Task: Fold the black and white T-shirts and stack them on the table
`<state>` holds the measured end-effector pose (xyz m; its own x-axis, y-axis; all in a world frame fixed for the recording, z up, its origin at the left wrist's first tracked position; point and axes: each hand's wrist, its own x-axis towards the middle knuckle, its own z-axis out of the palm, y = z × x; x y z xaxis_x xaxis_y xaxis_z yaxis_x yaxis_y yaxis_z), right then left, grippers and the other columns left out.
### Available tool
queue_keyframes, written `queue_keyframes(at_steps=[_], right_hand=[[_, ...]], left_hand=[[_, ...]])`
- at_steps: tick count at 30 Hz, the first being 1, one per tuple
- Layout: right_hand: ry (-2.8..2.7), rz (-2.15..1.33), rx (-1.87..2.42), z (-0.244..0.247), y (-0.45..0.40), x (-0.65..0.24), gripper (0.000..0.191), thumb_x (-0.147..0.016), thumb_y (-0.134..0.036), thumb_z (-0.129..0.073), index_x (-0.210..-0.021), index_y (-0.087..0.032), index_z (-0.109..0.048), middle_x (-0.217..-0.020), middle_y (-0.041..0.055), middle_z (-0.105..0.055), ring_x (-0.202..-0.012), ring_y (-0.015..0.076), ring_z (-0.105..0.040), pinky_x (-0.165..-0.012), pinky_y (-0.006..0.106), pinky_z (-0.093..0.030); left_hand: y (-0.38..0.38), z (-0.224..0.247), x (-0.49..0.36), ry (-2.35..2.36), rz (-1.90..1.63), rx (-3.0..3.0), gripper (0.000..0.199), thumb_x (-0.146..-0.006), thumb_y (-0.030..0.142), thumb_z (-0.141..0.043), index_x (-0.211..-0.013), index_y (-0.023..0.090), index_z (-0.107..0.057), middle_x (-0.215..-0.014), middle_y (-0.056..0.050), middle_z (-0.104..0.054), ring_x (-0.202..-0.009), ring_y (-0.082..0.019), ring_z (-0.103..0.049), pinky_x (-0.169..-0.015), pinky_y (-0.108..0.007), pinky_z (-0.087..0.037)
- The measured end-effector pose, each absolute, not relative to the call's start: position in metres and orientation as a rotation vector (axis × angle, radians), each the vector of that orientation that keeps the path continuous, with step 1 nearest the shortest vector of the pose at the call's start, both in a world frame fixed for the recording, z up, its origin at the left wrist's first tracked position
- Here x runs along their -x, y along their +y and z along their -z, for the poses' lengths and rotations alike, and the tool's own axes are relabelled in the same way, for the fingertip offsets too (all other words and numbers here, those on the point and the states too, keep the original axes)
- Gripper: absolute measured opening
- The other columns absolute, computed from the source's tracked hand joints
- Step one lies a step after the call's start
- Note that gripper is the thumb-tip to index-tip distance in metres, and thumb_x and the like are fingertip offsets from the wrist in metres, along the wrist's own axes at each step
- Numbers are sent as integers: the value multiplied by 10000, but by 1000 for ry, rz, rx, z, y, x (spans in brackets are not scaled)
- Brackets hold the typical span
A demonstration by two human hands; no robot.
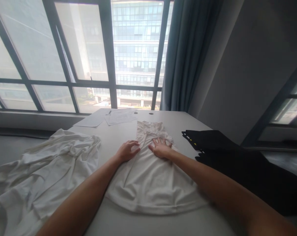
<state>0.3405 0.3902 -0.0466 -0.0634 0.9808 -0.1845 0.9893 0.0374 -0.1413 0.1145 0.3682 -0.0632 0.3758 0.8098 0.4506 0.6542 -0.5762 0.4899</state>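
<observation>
A white cloth garment lies spread on the white table, its wide hem toward me and its narrow, bunched end away from me. My right hand rests flat on its upper part with the fingers spread. At the garment's left edge is my left hand, fingers extended and touching the fabric. Soft wrinkles run across the cloth below both hands. Neither hand grips anything that I can see.
A crumpled heap of white cloth hangs over the table's left side. Dark folded fabric lies on the right. Papers sit at the far end, before the window and a blue-grey curtain.
</observation>
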Motion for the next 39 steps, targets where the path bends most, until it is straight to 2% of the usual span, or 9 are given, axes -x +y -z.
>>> queue_keyframes(at_steps=[5, 14, 16, 20, 25, 31, 36, 39], right_hand=[[2251, 329, -2138, 52, 422, -346, 814, -917, -735, -180, -1587, -276, -134, -1648, 109, 3, -1471, 441, 62, -1054, 755, -3], [2266, 264, -2189, 54, 484, -352, 782, -923, -712, -180, -1576, -282, -195, -1645, 112, -57, -1474, 432, 1, -1053, 757, -15], [2253, 250, -2210, 52, 495, -351, 770, -928, -699, -184, -1573, -280, -211, -1643, 116, -71, -1473, 434, -20, -1052, 758, -35], [2261, 200, -2231, 50, 500, -349, 738, -947, -666, -187, -1561, -263, -255, -1636, 126, -116, -1471, 427, -75, -1067, 738, -83], [2328, 195, -2124, 46, 465, -360, 656, -984, -611, -224, -1535, -266, -311, -1624, 116, -185, -1475, 366, -142, -1105, 664, -149], [2314, 222, -2068, 40, 390, -392, 639, -985, -568, -300, -1528, -233, -336, -1618, 112, -213, -1477, 324, -181, -1138, 548, -226], [2334, 118, -2101, 28, 333, -419, 628, -945, -515, -416, -1489, -202, -408, -1563, 144, -329, -1384, 311, -379, -1076, 452, -359], [2205, -33, -2228, 20, 310, -434, 647, -907, -473, -494, -1473, -170, -418, -1471, 177, -449, -1288, 334, -485, -1005, 454, -418]], left_hand=[[368, 63, -114, 1296, -982, -2401, 294, -863, 395, -592, -1053, 216, -727, -1239, -78, -685, -1152, -248, -625, -1052, -413, -459], [371, 65, -114, 1301, -964, -2422, 319, -859, 373, -597, -1121, 226, -704, -1248, -69, -679, -1160, -240, -615, -1046, -381, -456], [372, 65, -113, 1320, -984, -2428, 321, -840, 353, -614, -1118, 218, -703, -1182, -74, -701, -1093, -234, -634, -1006, -368, -477], [373, 65, -113, 1428, -1025, -2348, 332, -801, 314, -625, -1101, 198, -708, -972, -52, -728, -766, -175, -644, -810, -306, -524], [372, 63, -113, 1453, -963, -2287, 346, -777, 316, -607, -1078, 190, -722, -799, -6, -711, -630, -143, -583, -687, -265, -490], [368, 63, -112, 1399, -898, -2249, 356, -754, 338, -601, -1053, 191, -728, -764, 7, -698, -654, -137, -581, -673, -240, -474], [356, 51, -110, 1481, -821, -2172, 433, -728, 399, -639, -1094, 177, -710, -794, -13, -704, -716, -162, -628, -683, -243, -485], [348, 38, -110, 1647, -565, -2098, 471, -651, 448, -726, -1039, 182, -709, -819, -31, -717, -754, -186, -661, -667, -241, -484]])
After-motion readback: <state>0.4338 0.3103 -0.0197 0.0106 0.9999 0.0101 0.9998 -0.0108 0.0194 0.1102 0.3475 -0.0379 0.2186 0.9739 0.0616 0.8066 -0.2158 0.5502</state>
